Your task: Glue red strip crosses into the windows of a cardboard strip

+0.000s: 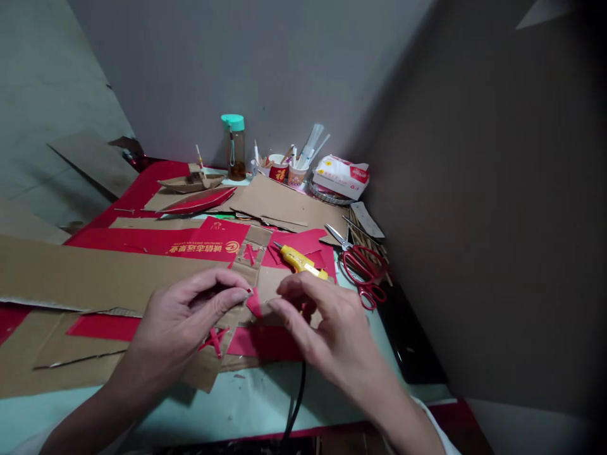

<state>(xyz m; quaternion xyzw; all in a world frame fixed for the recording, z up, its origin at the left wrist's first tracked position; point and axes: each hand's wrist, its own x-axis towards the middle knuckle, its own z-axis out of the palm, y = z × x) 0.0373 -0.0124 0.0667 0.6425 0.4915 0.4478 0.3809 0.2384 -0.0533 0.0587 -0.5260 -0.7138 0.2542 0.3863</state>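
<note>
My left hand point(190, 313) is closed in a pinch, thumb against forefinger, on a tiny red piece of cardboard point(249, 292); only its tip shows. Just right of those fingertips is a larger red scrap point(255, 304), and I cannot tell whether it touches them. My right hand point(327, 316) hovers close by with curled fingers, thumb and forefinger apart and nothing visible between them. Behind it lies a yellow glue gun point(303, 260), partly hidden by the hand. Beneath both hands are cardboard strips with crossed red strips point(216, 341) on them.
Red-handled scissors point(364, 268) lie at the right. Farther back are a cardboard boat point(192, 183), a red boat hull point(199, 201), a bottle point(236, 151), paper cups point(297, 177) with sticks and a white package point(341, 177). A long cardboard sheet point(85, 272) spans the left; a black cable point(300, 398) hangs in front.
</note>
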